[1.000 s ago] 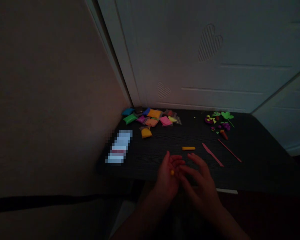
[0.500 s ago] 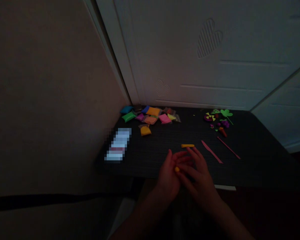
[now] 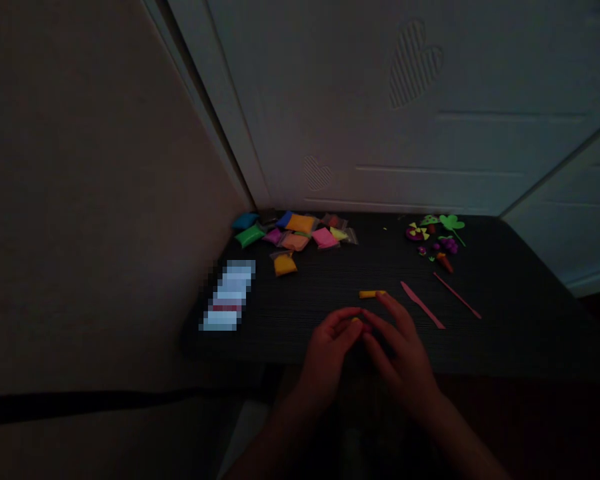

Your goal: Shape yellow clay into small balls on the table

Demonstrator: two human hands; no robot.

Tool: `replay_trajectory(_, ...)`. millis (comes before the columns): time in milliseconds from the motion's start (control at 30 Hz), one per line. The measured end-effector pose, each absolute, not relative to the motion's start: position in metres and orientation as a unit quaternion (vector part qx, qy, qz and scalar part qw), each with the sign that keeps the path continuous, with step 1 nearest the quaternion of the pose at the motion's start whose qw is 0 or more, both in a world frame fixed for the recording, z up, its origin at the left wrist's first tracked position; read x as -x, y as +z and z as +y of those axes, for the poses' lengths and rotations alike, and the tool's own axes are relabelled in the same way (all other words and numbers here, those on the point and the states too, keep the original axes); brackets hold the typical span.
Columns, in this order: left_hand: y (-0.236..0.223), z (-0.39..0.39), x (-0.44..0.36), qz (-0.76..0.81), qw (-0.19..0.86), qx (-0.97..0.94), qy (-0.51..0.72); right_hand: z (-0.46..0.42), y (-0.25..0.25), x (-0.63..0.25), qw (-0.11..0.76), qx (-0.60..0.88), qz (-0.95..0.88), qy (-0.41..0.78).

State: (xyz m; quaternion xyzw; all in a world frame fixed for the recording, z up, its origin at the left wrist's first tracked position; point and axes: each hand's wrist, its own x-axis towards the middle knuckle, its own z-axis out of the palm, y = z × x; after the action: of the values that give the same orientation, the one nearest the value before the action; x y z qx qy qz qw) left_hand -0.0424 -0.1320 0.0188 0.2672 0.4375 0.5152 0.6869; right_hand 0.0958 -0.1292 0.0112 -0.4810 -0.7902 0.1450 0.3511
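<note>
Left hand (image 3: 325,353) pinches a small yellow lump (image 3: 355,321) near the front edge of the surface (image 3: 280,320); right hand (image 3: 405,353) arches its fingers open alongside, one overlapping a smooth yellow roll (image 3: 368,294). Plastic packets (image 3: 295,241) crowd the back-left corner.

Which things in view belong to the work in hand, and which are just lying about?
In the work:
Small yellow lump, at the left hand
Slim yellow stick near the right hand, probably, by its matching colour

Apparently lying about:
Flat pink knife-shaped tool and thin pink rod, untouched
Multicoloured plastic packets
Green flower-shaped piece
Orange carrot-shaped piece
</note>
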Motion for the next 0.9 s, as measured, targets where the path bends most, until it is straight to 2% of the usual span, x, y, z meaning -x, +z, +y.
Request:
replay_trajectory(133,0.019,-0.113,0.057,0.534,0.582,-0.364,0.493,-0.120,0.002,-0.102,0.361,0.514,-0.756,0.183)
replay_trajectory(267,0.023,-0.082,0.075,0.609,0.339,-0.577,0.426,-0.108,-0.007,-0.109,0.369,0.546,-0.726,0.196)
replay_trajectory(333,0.024,-0.065,0.080,0.614,0.279,-0.617,0.405,-0.104,-0.010,-0.111,0.371,0.557,-0.713,0.209)
replay_trajectory(567,0.015,-0.019,0.078,0.580,0.190,-0.726,0.317,-0.100,-0.012,-0.115,0.376,0.572,-0.683,0.253)
replay_trajectory(900,-0.003,0.004,0.077,0.548,0.157,-0.784,0.247,-0.100,-0.009,-0.119,0.387,0.570,-0.669,0.279)
